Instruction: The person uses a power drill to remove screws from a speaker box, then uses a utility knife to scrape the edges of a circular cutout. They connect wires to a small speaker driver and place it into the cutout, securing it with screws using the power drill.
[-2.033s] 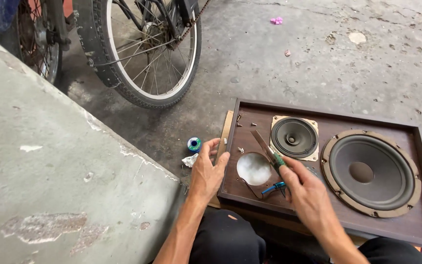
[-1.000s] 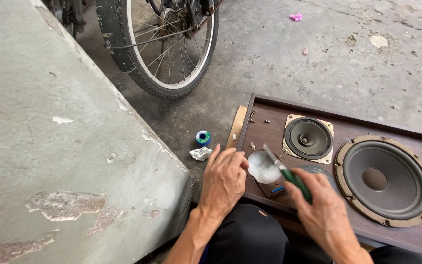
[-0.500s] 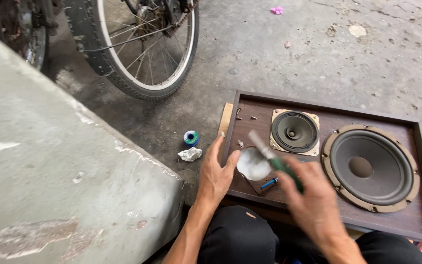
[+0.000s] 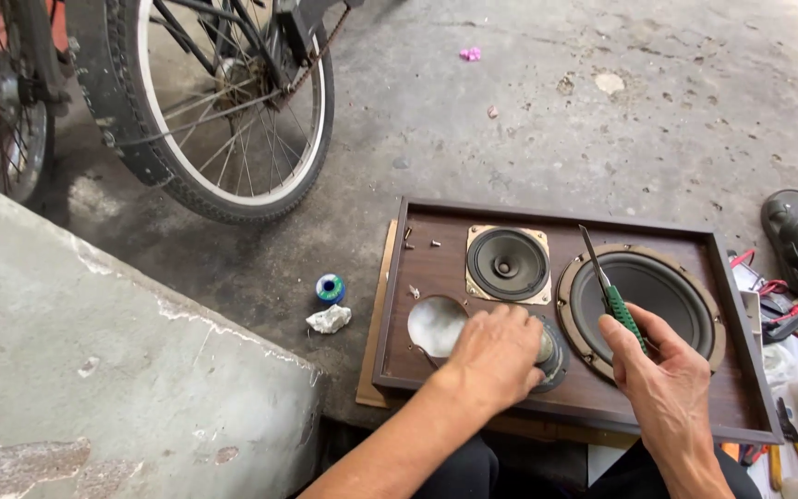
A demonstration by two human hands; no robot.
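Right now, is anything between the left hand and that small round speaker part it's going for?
Nothing visible. The left hand already lies on the small round speaker part, which sits on the wooden speaker panel beside the open round hole. The right hand holds a green-handled screwdriver off to the side.

Stained grey concrete floor [image 4: 547, 102] fills the upper frame in daylight. A bicycle wheel [image 4: 219, 102] stands upper left. A worn concrete slab [image 4: 94, 370] fills the lower left.

Soft even daylight, faint shadows, sharp; edges perhaps slightly warped
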